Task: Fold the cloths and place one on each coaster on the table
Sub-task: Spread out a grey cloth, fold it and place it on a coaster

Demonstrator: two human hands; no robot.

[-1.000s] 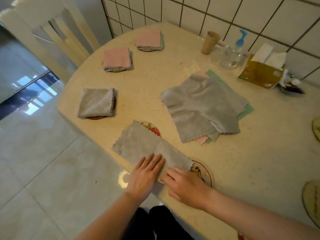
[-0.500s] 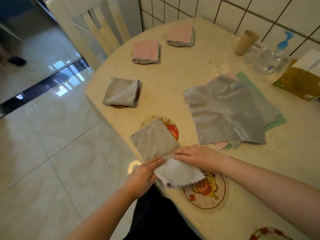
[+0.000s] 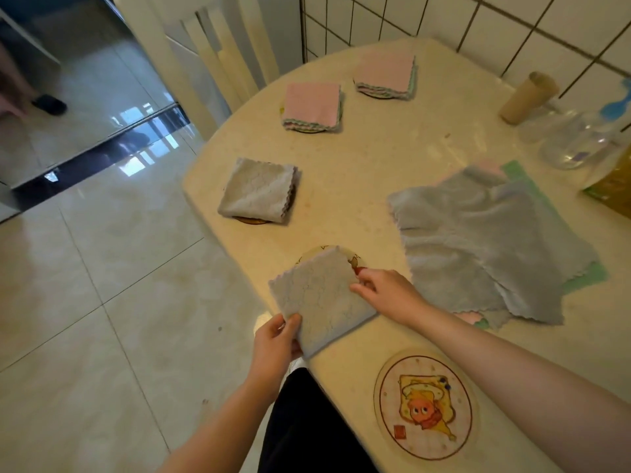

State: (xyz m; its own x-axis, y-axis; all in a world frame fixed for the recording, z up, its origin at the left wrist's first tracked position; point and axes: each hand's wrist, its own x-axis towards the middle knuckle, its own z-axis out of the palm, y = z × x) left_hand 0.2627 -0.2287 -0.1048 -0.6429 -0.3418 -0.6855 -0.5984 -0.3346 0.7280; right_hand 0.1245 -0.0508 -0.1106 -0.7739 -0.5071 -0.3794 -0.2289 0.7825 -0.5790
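A grey cloth (image 3: pixel 321 298), folded into a square, lies at the table's near edge, partly over a round picture coaster (image 3: pixel 326 250). My left hand (image 3: pixel 276 339) pinches its near corner. My right hand (image 3: pixel 382 290) grips its right edge. A bare round coaster (image 3: pixel 425 404) with a cartoon picture lies in front of me. Further off, a folded grey cloth (image 3: pixel 257 191) and two folded pink cloths (image 3: pixel 312 105) (image 3: pixel 386 75) each rest on a coaster. A pile of unfolded grey cloths (image 3: pixel 485 240) with green and pink ones underneath lies to the right.
A cardboard tube (image 3: pixel 527 97), clear bottles (image 3: pixel 577 141) and a yellow tissue pack (image 3: pixel 611 186) stand at the back right by the tiled wall. A cream chair (image 3: pixel 218 46) stands at the table's far left. Glossy tile floor (image 3: pixel 102 319) lies left of the table edge.
The long grey strip has been folded in half into a square. My hands have shifted from pressing its middle to holding its near corner and right edge, over the left coaster.
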